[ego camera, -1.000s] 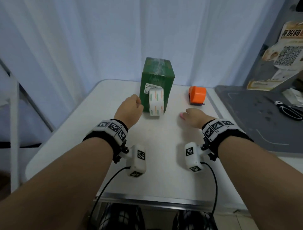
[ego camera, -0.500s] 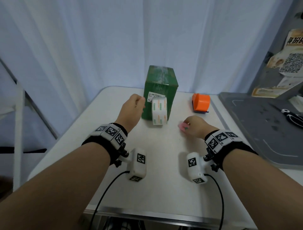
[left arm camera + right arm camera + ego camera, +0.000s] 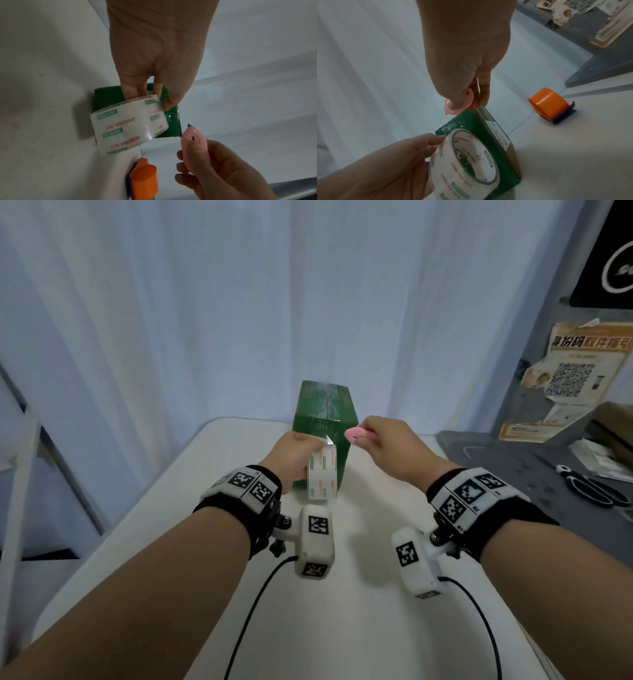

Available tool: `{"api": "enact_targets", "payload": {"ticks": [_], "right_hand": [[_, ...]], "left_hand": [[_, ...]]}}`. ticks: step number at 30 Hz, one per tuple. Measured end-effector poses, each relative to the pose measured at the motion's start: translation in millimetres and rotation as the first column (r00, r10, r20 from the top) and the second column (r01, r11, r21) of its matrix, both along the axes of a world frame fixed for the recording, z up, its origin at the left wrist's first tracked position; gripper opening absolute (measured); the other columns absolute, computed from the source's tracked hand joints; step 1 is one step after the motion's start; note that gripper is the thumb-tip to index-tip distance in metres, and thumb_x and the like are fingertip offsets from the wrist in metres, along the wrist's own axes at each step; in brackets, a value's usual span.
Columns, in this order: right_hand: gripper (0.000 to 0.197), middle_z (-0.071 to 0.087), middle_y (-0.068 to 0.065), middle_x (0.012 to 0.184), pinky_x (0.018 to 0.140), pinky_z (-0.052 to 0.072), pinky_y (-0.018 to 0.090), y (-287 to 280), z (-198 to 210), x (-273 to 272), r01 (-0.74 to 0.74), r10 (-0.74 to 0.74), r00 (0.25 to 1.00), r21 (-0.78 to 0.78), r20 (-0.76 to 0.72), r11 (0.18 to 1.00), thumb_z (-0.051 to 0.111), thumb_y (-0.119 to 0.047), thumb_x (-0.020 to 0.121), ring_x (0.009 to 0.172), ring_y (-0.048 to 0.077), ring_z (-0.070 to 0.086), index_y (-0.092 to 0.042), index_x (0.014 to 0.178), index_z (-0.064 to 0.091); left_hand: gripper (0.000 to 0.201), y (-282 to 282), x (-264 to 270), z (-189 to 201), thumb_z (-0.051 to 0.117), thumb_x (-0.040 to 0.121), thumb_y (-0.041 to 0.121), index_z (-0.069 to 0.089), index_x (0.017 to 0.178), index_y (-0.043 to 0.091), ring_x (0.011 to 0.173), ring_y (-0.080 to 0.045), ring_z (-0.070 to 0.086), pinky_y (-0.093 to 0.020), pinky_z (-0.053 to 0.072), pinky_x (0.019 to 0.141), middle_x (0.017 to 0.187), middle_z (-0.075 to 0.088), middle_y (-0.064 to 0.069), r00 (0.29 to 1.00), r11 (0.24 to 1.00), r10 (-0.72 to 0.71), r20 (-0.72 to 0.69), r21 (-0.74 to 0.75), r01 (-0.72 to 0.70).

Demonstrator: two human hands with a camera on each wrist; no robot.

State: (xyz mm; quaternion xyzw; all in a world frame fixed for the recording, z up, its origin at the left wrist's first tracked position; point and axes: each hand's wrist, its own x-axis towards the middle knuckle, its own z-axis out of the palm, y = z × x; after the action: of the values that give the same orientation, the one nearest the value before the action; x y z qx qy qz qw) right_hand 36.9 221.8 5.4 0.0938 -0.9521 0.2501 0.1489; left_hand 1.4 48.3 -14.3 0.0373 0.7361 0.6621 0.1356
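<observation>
The box (image 3: 325,405) stands on the bench (image 3: 342,611), its top seam already glossy with tape. The left grip (image 3: 294,453) curls round the roll (image 3: 322,477) against the box's front. The right grip (image 3: 387,446) pinches a pink cutter (image 3: 356,434) at the top edge. Cutting the strip seemingly remains. The roll's print and the box's label are too blurred to read.

The right hand (image 3: 385,446) is covering most of the pink cutter (image 3: 354,434), leaving only its nose showing, and the blade tip is coming out too small to judge in the head view. The tape roll (image 3: 322,475) and the left hand (image 3: 294,453) are hiding the lower front of the green box (image 3: 325,405). The print on the roll is blurring beyond reading. The bottom edge is cutting off the orange dispenser (image 3: 143,180) in the left wrist view.
</observation>
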Motion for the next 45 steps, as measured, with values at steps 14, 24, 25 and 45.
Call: {"api": "enact_targets", "payload": {"ticks": [14, 24, 25, 45], "right_hand": [[0.023, 0.048, -0.006, 0.066, 0.053, 0.033, 0.021, -25.0, 11.1, -15.7, -0.112, 0.110, 0.992, 0.032, 0.068, 0.993, 0.055, -0.029, 0.092, 0.063, 0.015, 0.044, -0.020, 0.072, 0.048], [0.021, 0.065, 0.002, 0.073, 0.048, 0.048, 0.027, -19.0, 9.5, -19.6, -0.170, 0.179, 0.975, -0.070, 0.132, 0.983, 0.054, -0.029, 0.094, 0.032, 0.001, 0.051, -0.009, 0.094, 0.062], [0.020, 0.063, -0.003, 0.070, 0.050, 0.047, 0.025, -18.9, 11.6, -19.7, -0.189, 0.195, 0.967, -0.050, 0.167, 0.981, 0.053, -0.026, 0.095, 0.034, 0.002, 0.052, -0.008, 0.097, 0.061], [0.021, 0.066, 0.012, 0.096, 0.066, 0.040, 0.032, -40.7, 26.6, -35.6, -0.139, 0.094, 0.988, 0.438, 0.124, 0.888, 0.042, -0.022, 0.096, 0.077, 0.024, 0.051, -0.007, 0.095, 0.056]], "left_hand": [[0.016, -4.8, -8.6, -2.6, 0.061, 0.082, 0.016, 0.065, 0.096, 0.022, 0.084, -0.002, 0.051, -0.020, 0.046, 0.084, 0.110, 0.043, -0.002, 0.849, 0.961, 0.204, -0.488, -0.067, -0.270], [0.020, -6.7, -12.3, 7.0, 0.064, 0.086, 0.017, 0.068, 0.102, 0.005, 0.074, -0.002, 0.058, -0.003, 0.047, 0.065, 0.090, 0.066, -0.002, 0.807, 0.965, -0.166, -0.567, -0.261, 0.015], [0.019, -7.0, -13.3, 6.5, 0.063, 0.087, 0.016, 0.068, 0.102, 0.005, 0.076, -0.004, 0.059, -0.006, 0.048, 0.068, 0.091, 0.066, -0.003, 0.806, 0.964, -0.166, -0.569, -0.264, 0.013], [0.032, -12.6, -12.4, -7.5, 0.054, 0.092, 0.011, 0.045, 0.122, 0.007, 0.071, -0.021, 0.064, -0.033, 0.056, 0.069, 0.099, 0.064, -0.019, 0.999, 0.998, -0.005, -0.041, 0.057, 0.008]]}}
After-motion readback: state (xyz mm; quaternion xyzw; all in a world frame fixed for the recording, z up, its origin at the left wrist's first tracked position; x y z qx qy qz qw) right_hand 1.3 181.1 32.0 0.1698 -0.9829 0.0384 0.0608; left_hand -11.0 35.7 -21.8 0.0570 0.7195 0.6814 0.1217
